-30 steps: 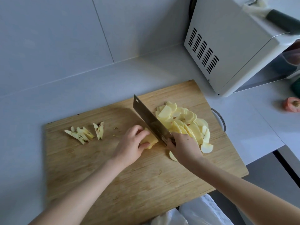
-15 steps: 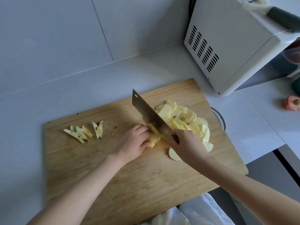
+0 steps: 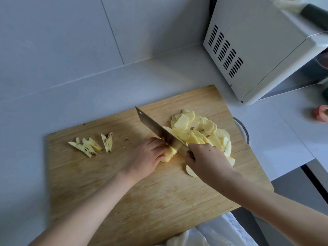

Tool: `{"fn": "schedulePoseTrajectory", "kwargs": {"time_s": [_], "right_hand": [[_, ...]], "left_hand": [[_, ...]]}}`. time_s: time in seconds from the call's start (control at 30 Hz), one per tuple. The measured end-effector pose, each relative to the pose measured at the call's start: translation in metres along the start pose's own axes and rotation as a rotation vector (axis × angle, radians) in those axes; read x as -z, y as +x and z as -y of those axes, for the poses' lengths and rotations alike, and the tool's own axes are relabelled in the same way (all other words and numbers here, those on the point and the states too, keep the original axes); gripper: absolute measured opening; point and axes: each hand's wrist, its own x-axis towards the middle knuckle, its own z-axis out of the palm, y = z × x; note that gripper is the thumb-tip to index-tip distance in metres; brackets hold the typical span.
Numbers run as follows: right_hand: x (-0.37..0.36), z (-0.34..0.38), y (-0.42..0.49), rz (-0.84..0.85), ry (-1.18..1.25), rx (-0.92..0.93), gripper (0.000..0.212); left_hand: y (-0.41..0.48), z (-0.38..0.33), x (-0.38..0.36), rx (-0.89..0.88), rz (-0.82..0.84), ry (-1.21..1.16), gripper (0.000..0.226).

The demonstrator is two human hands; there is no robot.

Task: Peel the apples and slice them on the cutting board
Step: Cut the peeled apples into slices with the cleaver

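Left grip (image 3: 147, 157) was curled over the peeled apple chunk (image 3: 170, 153) and pinned it to the wooden cutting board (image 3: 124, 192), about mid-board. We saw the knuckles tucked up against the blade's flat.

Right grip (image 3: 207, 160) was wrapped tight round the handle of the cleaver (image 3: 156, 128). The handle itself was hidden inside the hand. The blade ran from that hand toward the far left, with its edge down on the right end of the chunk.

We logged a pile of apple slices (image 3: 200, 130), pale yellow and overlapping, on the right half of the board just behind the blade. One loose slice (image 3: 190, 172) lay on the near side of the pile, partly under the right wrist.

Core wedges (image 3: 90, 145) with seeds showing lay on the left part of the board, well apart from the cutting spot.

The board lay on a pale grey desk (image 3: 88, 96). A white microwave (image 3: 257, 50) stood at far right, vent slots toward us, with a dark-handled tool (image 3: 316, 15) on top. A reddish apple piece (image 3: 322, 113) lay at the right edge, blurred. A curved metal rim (image 3: 243, 128) poked out past the board's right side. We noted a white plastic bag (image 3: 221, 231) below the board's near edge.
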Motion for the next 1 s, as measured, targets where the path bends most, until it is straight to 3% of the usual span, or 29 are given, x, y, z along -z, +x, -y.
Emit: {"fn": "schedulePoseTrajectory", "kwargs": {"time_s": [0.27,0.4,0.57,1.0], "right_hand": [[-0.031,0.008,0.024,-0.014,0.118,-0.037,0.022],[-0.025,0.0,0.017,-0.044,0.158,-0.044,0.03],[-0.007,-0.001,-0.002,-0.047,0.086,-0.019,0.039],[0.002,0.005,-0.003,0.02,-0.017,-0.018,0.036]], "left_hand": [[-0.009,-0.004,-0.002,0.065,-0.038,-0.152,0.02],[-0.009,-0.003,-0.004,0.077,-0.039,-0.137,0.019],[-0.008,0.0,-0.004,0.067,-0.02,-0.085,0.026],[-0.007,0.0,-0.005,0.061,-0.008,-0.055,0.028]]}}
